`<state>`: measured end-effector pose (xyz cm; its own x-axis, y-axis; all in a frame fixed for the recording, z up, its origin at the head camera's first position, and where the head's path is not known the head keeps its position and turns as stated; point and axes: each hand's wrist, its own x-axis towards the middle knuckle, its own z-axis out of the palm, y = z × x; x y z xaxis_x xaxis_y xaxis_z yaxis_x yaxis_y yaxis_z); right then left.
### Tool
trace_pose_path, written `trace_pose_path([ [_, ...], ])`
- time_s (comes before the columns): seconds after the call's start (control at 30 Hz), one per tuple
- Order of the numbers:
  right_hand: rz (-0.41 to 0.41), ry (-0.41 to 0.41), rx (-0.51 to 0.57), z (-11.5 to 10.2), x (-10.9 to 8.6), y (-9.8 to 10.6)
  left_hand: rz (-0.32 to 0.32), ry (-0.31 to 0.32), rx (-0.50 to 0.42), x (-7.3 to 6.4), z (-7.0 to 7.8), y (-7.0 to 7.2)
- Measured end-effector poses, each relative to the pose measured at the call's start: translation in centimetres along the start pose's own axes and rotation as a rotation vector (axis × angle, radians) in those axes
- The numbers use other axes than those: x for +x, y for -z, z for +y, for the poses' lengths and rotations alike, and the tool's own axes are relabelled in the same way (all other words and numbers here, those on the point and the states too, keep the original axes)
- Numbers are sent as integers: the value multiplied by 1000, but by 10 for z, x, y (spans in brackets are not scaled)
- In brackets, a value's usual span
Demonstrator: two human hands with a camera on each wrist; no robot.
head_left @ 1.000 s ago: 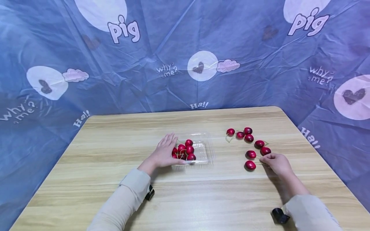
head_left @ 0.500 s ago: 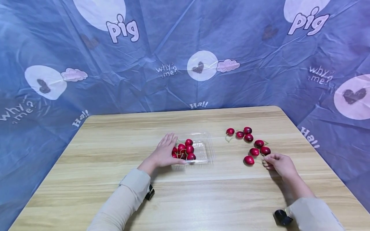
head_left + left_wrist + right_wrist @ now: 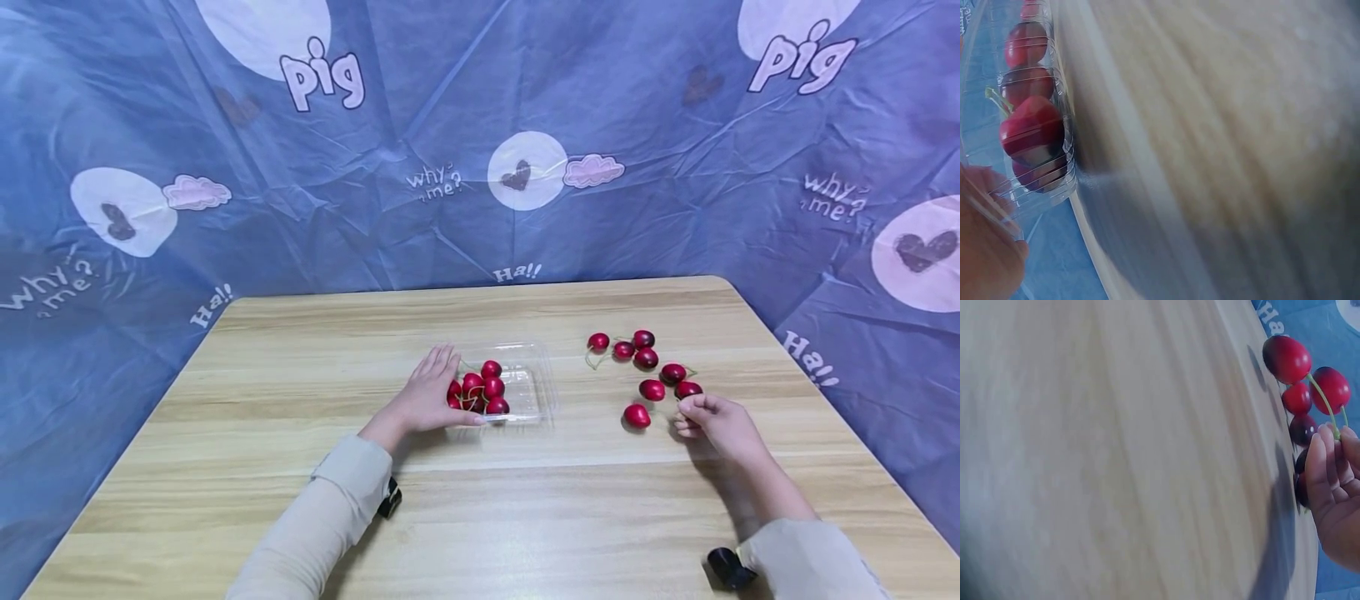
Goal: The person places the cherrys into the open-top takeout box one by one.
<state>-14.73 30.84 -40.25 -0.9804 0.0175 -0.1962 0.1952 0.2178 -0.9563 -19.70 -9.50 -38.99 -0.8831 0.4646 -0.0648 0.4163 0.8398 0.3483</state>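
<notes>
Blue printed cloth (image 3: 337,225) hung behind the pale wooden table (image 3: 525,517). Near its middle, several red cherries (image 3: 492,389) sat in a clear plastic tub (image 3: 528,385), whose left end the left hand (image 3: 427,396) touched, fingers and thumb spread. Well apart, the right hand (image 3: 720,425) pinched the stems of two paired cherries (image 3: 1287,359) above the wood, near six loose cherries (image 3: 646,359).

The left sleeve (image 3: 322,517), creased, and right sleeve (image 3: 813,560) were pale beige. A stubby black device (image 3: 391,499) showed near the left cuff, another black device (image 3: 727,568) near the right. The left hand (image 3: 426,400) and right hand (image 3: 723,427) were bare.
</notes>
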Motion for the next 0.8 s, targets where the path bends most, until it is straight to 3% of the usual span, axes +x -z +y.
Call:
trace_pose_path([
  [0.37,-30,62,237,-13,2,-20,-11,10,-9,1,0,1],
  [0.6,-65,88,283,-18,10,-34,-13,17,-12,0,1,2],
  [0.8,-115,88,390,-31,9,-47,-19,13,-8,0,2,3],
])
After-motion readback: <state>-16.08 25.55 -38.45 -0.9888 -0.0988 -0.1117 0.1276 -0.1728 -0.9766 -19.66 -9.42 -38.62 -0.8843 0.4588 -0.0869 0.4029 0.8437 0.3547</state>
